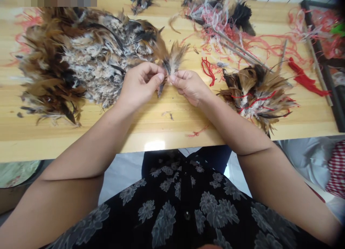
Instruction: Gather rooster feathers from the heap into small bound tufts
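My left hand (141, 84) and my right hand (188, 85) meet over the middle of the wooden table (161, 130). Both pinch the base of a small bunch of brown and grey feathers (174, 58) that fans upward from my fingertips. A big heap of loose brown, black and white feathers (81, 58) lies just left of my left hand. To the right of my right hand sits a feather bundle tied with red string (256, 94).
Red string pieces (208, 71) and tangled pink and red plastic strips (221, 19) with thin sticks (239, 47) litter the far table. A red tassel (307, 80) lies at the right. A dark frame (327, 73) runs along the right edge.
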`<state>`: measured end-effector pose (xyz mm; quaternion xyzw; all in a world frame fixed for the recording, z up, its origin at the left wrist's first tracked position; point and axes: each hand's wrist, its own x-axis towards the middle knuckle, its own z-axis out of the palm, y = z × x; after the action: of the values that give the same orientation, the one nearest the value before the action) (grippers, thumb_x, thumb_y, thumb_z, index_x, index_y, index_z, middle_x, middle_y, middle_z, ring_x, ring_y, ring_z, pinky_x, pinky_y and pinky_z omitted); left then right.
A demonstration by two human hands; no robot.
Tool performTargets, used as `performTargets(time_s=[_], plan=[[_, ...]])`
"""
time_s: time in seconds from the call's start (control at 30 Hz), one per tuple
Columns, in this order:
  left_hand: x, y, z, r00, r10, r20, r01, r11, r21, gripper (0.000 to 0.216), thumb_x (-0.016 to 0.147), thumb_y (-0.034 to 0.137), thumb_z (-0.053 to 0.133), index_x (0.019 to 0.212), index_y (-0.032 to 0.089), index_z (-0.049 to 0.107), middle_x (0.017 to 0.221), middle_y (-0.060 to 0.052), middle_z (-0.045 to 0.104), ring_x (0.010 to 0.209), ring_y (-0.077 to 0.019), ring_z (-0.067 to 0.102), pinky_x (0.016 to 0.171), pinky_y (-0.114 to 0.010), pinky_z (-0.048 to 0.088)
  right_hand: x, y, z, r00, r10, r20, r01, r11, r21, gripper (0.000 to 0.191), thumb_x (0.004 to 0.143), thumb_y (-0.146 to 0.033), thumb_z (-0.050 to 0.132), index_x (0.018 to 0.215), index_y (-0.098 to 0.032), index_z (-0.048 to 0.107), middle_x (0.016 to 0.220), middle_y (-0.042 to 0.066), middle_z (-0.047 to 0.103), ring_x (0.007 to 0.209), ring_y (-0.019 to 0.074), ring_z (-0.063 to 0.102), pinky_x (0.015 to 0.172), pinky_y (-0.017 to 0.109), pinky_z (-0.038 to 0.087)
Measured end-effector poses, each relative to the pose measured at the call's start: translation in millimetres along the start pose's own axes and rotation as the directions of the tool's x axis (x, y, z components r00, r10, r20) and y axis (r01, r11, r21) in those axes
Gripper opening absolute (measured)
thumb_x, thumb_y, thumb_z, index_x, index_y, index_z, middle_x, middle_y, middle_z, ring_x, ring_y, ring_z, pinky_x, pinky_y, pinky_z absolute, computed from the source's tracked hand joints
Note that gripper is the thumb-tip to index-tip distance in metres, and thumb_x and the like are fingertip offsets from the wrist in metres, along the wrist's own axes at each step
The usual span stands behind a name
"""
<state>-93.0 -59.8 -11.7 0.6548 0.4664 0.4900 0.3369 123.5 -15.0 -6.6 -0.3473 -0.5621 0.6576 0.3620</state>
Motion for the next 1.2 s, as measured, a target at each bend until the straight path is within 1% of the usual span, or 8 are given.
performTargets(time_s=[0.1, 0.2, 0.43, 0.6, 0.77, 1.0, 1.1, 1.2], plan=[[3, -6, 0, 0.998, -0.042, 0.043, 0.044, 0.998, -0.055, 0.052, 0.104, 0.078, 0.101, 0.098, 0.03, 0.082, 0.084, -0.003, 0.079, 0.084, -0.0291, 0.075, 0.077, -0.043, 0.061, 1, 4, 0, 0.997, -0.03, 0.071, 0.029, 1.0, 0.009, 0.068, 0.088, -0.066, 0.118, 0.077, -0.021, 0.068, 0.079, -0.003, 0.072, 0.086, 0.0127, 0.065, 0.084, 0.026, 0.059], [5, -6, 2, 0.999, -0.03, 0.019, 0.031, 0.994, -0.1, 0.056, 0.097, 0.082, 0.104, 0.087, 0.032, 0.08, 0.08, -0.002, 0.076, 0.074, -0.0274, 0.069, 0.07, -0.044, 0.056, 3, 9, 0, 0.993, -0.053, 0.101, 0.054, 0.999, -0.007, 0.068, 0.086, -0.068, 0.118, 0.077, -0.022, 0.069, 0.082, -0.002, 0.075, 0.091, 0.0141, 0.069, 0.09, 0.027, 0.062], [5, -8, 6, 0.994, -0.048, 0.097, 0.073, 0.959, -0.274, 0.072, 0.086, 0.094, 0.114, 0.089, 0.031, 0.081, 0.084, -0.003, 0.074, 0.073, -0.024, 0.066, 0.072, -0.044, 0.06, -2, 2, 3, 0.993, -0.054, 0.101, 0.057, 0.998, -0.027, 0.072, 0.088, -0.077, 0.115, 0.081, -0.022, 0.07, 0.082, 0.001, 0.077, 0.092, 0.0161, 0.075, 0.091, 0.028, 0.066], [4, -1, 7, 0.976, -0.173, 0.135, 0.212, 0.904, -0.372, 0.064, 0.097, 0.076, 0.12, 0.087, 0.028, 0.08, 0.083, -0.003, 0.076, 0.078, -0.0249, 0.079, 0.072, -0.039, 0.07, 1, 6, -3, 0.97, -0.056, 0.236, 0.06, 0.998, -0.009, 0.08, 0.085, -0.088, 0.112, 0.08, -0.021, 0.067, 0.088, 0.002, 0.079, 0.101, 0.0159, 0.076, 0.093, 0.026, 0.066], [-1, 13, 5, 0.946, -0.239, 0.217, 0.317, 0.814, -0.487, 0.061, 0.084, 0.062, 0.133, 0.086, 0.026, 0.085, 0.083, -0.001, 0.079, 0.078, -0.0216, 0.079, 0.073, -0.034, 0.068, 5, 13, -11, 0.937, -0.105, 0.332, 0.11, 0.994, 0.003, 0.078, 0.089, -0.086, 0.111, 0.085, -0.021, 0.068, 0.096, 0.003, 0.081, 0.106, 0.0158, 0.077, 0.097, 0.026, 0.066], [0, 9, 2, 0.962, -0.235, 0.137, 0.271, 0.882, -0.387, 0.057, 0.101, 0.059, 0.124, 0.096, 0.025, 0.079, 0.084, 0.0, 0.08, 0.103, -0.0293, 0.089, 0.09, -0.038, 0.069, 0, 3, -6, 0.969, -0.063, 0.237, 0.057, 0.998, 0.029, 0.077, 0.072, -0.087, 0.119, 0.089, -0.022, 0.082, 0.101, 0.006, 0.091, 0.108, 0.0205, 0.083, 0.102, 0.031, 0.072], [2, 8, 1, 0.97, -0.218, 0.106, 0.24, 0.929, -0.283, 0.062, 0.099, 0.063, 0.125, 0.097, 0.025, 0.076, 0.084, 0.001, 0.079, 0.111, -0.0311, 0.088, 0.097, -0.039, 0.068, 2, 8, -4, 0.973, -0.084, 0.216, 0.08, 0.996, 0.029, 0.072, 0.076, -0.081, 0.12, 0.09, -0.021, 0.081, 0.102, 0.005, 0.091, 0.108, 0.0202, 0.083, 0.105, 0.032, 0.073], [4, 9, -1, 0.975, -0.206, 0.089, 0.219, 0.959, -0.178, 0.064, 0.096, 0.071, 0.124, 0.095, 0.027, 0.077, 0.087, -0.002, 0.08, 0.107, -0.0322, 0.086, 0.097, -0.044, 0.068, 3, 14, -2, 0.977, -0.104, 0.184, 0.111, 0.993, -0.026, 0.067, 0.091, -0.073, 0.114, 0.087, -0.02, 0.073, 0.097, 0.002, 0.085, 0.108, 0.0188, 0.082, 0.109, 0.033, 0.072]])
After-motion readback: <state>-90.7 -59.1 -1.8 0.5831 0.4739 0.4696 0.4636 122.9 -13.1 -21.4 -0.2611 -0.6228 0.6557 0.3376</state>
